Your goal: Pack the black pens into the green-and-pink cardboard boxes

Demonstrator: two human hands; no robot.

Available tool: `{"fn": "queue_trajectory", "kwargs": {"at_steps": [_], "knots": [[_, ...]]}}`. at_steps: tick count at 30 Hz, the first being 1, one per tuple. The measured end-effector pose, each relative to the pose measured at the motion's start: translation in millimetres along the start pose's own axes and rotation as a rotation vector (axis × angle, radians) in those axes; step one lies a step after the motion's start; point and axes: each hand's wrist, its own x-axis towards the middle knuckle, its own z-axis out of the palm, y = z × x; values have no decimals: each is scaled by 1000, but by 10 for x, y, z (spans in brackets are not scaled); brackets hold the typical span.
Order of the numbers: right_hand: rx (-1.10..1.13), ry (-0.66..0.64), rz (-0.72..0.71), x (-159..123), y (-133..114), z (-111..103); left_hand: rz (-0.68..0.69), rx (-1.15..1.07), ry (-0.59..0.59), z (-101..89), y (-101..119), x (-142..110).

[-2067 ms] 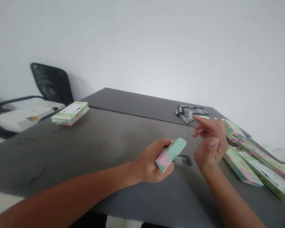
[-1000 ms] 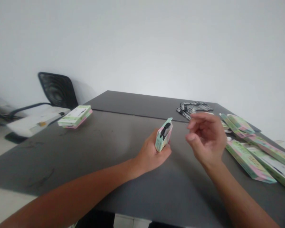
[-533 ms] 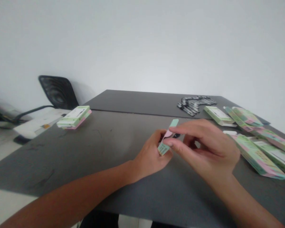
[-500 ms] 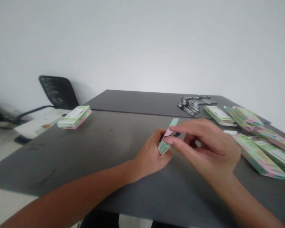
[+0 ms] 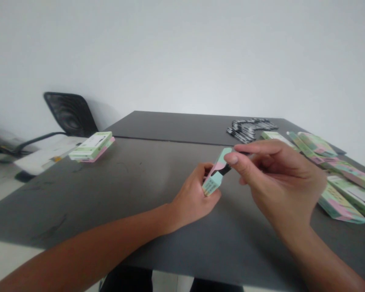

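A slim mint-green and pink carton (image 5: 214, 174) stands tilted between the two hands, its lower end in the left hand (image 5: 191, 187) and its upper end leaning toward the right hand (image 5: 281, 184); a black strip (image 5: 224, 170) crosses its face and runs out toward the right hand, its far end hidden behind the fingers; what the strip belongs to cannot be made out; the left hand is closed, its fingers curled around the lower part of the carton, gripping it; the right hand is half closed, its thumb (image 5: 232, 159) and forefinger (image 5: 255, 147) drawn together at the black strip, just beside the carton's top edge, with the other fingers curled in below; both hands are above a dark grey table (image 5: 115, 211), and the left forearm reaches in over its near edge; to the right of the right hand, long mint-green and pink cartons (image 5: 343, 190) lie in a loose, overlapping spread; just ahead of that hand lie a flat green carton (image 5: 275, 137) and a heap of black-and-white strips (image 5: 249, 130); well to the left of the left hand sits a stack of cartons (image 5: 91, 147); past that stack, a black mesh-back chair (image 5: 69, 113) stands before a white wall (image 5: 182, 61).
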Motion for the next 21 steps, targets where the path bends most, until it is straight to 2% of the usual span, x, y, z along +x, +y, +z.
{"fn": "queue_trajectory", "kwargs": {"at_steps": [5,15,21], "knots": [[10,-27,17,-5,32,13,-10,-6,3,4,1,-6],[-195,-165,-182,0,83,-12,-46,-45,33,1,-32,-5],[-194,-148,-170,0,148,-32,-54,-53,29,3,-35,6]]}}
